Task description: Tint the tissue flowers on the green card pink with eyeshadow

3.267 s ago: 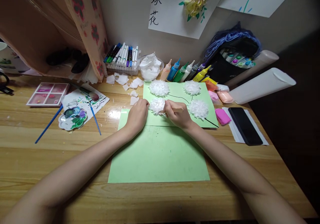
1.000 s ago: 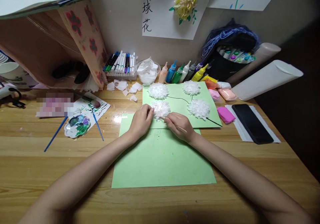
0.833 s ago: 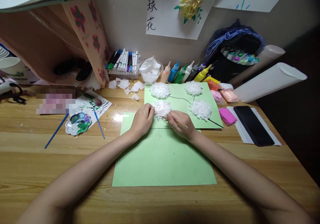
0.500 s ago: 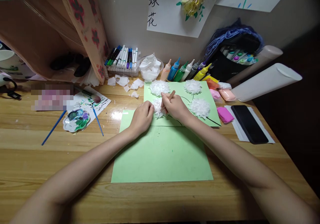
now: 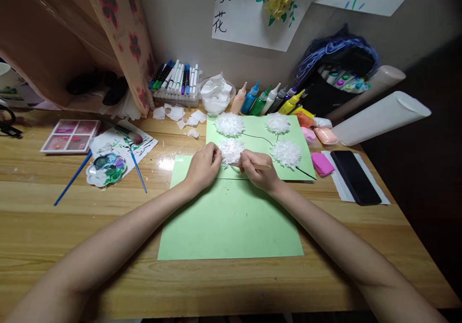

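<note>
- On the upper green sheet (image 5: 257, 131), near its lower left corner, sits a white tissue flower (image 5: 231, 149).
- Curled, the left hand (image 5: 202, 168) pinches the flower's left edge with its fingertips.
- Beside the flower's right edge, the right hand (image 5: 258, 173) pinches a thin wooden stick (image 5: 263, 167).
- Behind the sheet stand paint bottles (image 5: 265, 102).

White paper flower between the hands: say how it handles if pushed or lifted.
Probably very light: the paper flower looks like fluffy tissue tufts. A push would likely crush them. It lies on the green sheet; if glued, lifting drags that along.
</note>
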Motion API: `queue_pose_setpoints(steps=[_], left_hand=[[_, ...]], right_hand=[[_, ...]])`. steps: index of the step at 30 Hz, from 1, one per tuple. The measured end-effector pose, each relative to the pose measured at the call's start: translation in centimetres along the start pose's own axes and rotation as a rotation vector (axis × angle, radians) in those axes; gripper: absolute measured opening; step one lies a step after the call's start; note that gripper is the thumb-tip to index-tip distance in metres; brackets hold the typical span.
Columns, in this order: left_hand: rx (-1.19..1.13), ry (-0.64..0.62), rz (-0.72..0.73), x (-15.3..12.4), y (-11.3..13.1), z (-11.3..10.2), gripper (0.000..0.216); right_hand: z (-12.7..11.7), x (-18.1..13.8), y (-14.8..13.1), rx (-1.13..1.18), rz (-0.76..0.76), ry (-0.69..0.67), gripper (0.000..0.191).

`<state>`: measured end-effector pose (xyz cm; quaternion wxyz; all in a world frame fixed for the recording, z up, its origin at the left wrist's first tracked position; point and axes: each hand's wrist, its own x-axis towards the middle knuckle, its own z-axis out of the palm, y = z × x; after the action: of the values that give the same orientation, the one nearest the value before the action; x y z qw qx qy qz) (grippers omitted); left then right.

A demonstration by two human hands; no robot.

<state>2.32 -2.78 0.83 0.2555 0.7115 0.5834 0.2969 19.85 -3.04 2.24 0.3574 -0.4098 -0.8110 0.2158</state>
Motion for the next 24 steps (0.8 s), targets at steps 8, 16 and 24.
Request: queue_pose_setpoints(steps=[8, 16, 24], left_hand=[[0.011, 0.003, 0.001, 0.0, 0.0, 0.0, 0.016], [0.011, -0.007, -0.003, -0.1, 0.0, 0.0, 0.017], [0.004, -0.008, -0.006, 0.0, 0.1, -0.1, 0.017]], right_hand=[[0.6, 0.1, 0.4, -0.119, -0.057, 0.022, 0.038], [0.7, 0.5, 0.4, -0.073, -0.042, 0.08, 0.042], [0.9, 2.3, -0.6, 0.045, 0.197, 0.083, 0.049]])
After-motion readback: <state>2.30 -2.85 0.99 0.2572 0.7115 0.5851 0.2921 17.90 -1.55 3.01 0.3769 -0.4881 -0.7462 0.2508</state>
